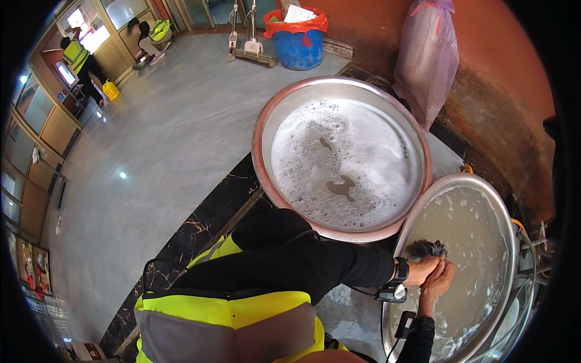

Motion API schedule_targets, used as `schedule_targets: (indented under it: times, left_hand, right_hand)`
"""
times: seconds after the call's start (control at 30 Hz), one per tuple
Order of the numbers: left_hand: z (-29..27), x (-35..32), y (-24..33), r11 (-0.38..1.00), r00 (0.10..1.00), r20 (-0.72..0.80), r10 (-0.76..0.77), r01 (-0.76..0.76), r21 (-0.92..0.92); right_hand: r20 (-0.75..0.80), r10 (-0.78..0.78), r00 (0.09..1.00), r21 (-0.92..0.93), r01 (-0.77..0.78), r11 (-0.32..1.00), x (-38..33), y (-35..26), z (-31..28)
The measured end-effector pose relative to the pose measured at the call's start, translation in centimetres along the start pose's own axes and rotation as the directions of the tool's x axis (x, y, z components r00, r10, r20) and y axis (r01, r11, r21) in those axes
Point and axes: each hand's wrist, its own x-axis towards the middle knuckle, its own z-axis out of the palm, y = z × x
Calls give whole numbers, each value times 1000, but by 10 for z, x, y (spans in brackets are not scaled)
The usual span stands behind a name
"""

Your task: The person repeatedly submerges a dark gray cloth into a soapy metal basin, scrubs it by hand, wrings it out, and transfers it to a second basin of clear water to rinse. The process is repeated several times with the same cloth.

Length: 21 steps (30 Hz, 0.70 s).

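Note:
My left hand (422, 269) and my right hand (438, 283) meet over a metal basin (508, 242) of murky, bubbly water at the lower right. Both hands are closed together on a dark wet cloth (426, 248) that bunches out above the fingers at the basin's near rim. My left arm, in a black sleeve with a black wristband, reaches in from the left. My right forearm rises from the bottom edge.
A larger round metal basin (263, 130) full of white suds stands beside it at upper centre. A pink plastic sack (426, 54) hangs on the orange wall. A blue bin (299, 45) with red liner and mops stand far back. Two people in yellow vests work at upper left.

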Motion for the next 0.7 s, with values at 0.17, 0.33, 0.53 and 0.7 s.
schedule_targets:
  times: [0.17, 0.33, 0.53, 0.7]
  left_hand:
    - [8, -6, -21, 976, 968, -248, 37, 18, 215]
    - [3, -24, 12, 994, 999, 16, -36, 37, -102]
    - [2, -15, 46, 984, 983, 67, -173, 170, 49]
    - [33, -34, 42, 988, 981, -130, -143, 150, 41]
  right_hand:
    - [30, 273, 962, -29, -272, 962, 32, 40, -1]
    - [64, 190, 980, 142, -198, 970, 3, 21, -3]
    - [-6, 24, 1000, 66, -23, 998, -12, -11, -6]
    - [-11, 195, 981, -197, -193, 961, 21, 47, -20]
